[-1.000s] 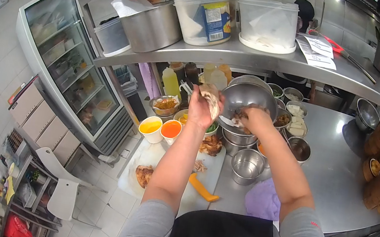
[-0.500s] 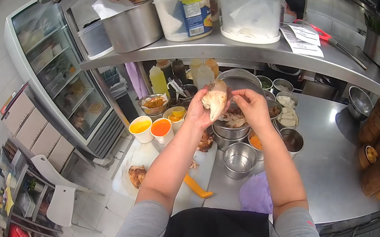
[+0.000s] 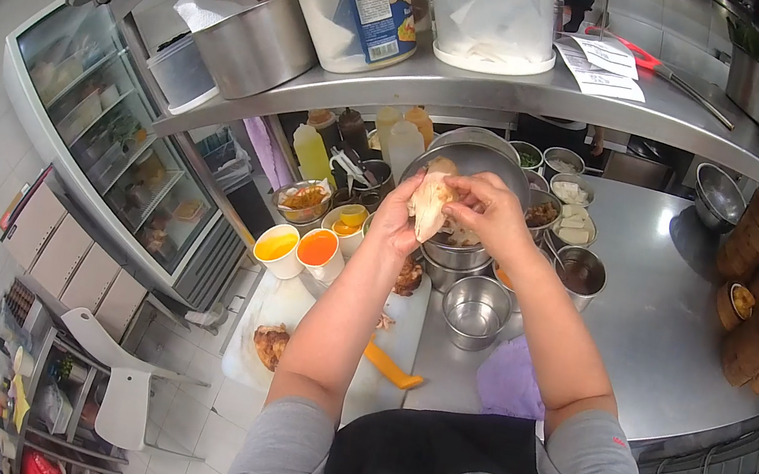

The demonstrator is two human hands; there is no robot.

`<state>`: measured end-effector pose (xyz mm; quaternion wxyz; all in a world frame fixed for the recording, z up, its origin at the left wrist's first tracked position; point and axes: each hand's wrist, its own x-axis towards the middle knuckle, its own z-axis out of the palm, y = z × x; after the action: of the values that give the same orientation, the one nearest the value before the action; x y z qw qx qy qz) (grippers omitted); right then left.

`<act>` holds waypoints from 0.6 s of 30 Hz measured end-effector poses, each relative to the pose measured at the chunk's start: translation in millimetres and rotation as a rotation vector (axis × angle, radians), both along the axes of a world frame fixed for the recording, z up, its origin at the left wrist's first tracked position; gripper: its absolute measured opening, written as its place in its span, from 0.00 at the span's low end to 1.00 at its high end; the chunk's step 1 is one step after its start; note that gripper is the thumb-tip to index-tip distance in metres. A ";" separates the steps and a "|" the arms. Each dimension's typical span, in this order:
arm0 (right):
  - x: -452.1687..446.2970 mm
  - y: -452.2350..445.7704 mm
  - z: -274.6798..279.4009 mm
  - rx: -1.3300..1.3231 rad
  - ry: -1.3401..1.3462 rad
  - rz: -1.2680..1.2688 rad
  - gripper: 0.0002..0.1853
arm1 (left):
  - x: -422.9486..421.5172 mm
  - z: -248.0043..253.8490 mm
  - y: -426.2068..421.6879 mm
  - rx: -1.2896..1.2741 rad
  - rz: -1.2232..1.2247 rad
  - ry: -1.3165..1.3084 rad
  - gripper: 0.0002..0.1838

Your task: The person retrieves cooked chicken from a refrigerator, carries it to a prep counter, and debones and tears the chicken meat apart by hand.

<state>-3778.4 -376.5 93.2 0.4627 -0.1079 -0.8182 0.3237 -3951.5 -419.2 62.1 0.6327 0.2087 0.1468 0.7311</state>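
My left hand [image 3: 392, 217] is wrapped round a pale piece of cooked chicken [image 3: 426, 213], held up with its narrow end downward. The fingertips of my right hand [image 3: 492, 218] pinch at the chicken's right side. Just beneath, partly hidden by my hands, a steel pot holds shredded meat [image 3: 456, 238]. Browned chicken pieces lie on the white cutting board [image 3: 249, 316]: one chicken piece [image 3: 270, 346] at its left and another [image 3: 409, 276] near my left forearm. A yellow handle [image 3: 393, 368] lies across the board's right edge.
A small steel pot [image 3: 476, 313] and a purple cloth [image 3: 514, 378] sit between my forearms. Cups of yellow sauce [image 3: 277, 245] and orange sauce [image 3: 318, 249] stand left. An overhead steel shelf [image 3: 486, 92] bears tubs. Bamboo steamers [image 3: 749, 343] stack at right.
My right hand has moved left onto the chicken, its fingers now pressed against it. My left hand still holds the chicken. The view has shifted slightly.
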 end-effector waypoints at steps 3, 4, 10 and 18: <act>-0.8 4.7 -2.4 -0.016 0.027 0.015 0.18 | -1.3 -3.6 -1.3 0.020 -0.006 0.002 0.16; -1.5 5.4 -2.9 -0.004 0.051 0.020 0.17 | -2.0 -4.6 -1.4 0.019 -0.006 0.001 0.16; -5.6 -1.5 -3.8 0.053 0.072 -0.104 0.09 | 5.4 0.4 -4.9 0.021 0.085 -0.031 0.16; -10.0 6.3 -8.8 0.150 0.001 -0.138 0.05 | -3.9 -1.4 -3.9 -0.053 0.086 -0.026 0.17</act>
<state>-3788.5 -370.2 84.4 0.4911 -0.1289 -0.8306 0.2288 -3955.4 -423.0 60.7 0.6079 0.1760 0.1665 0.7562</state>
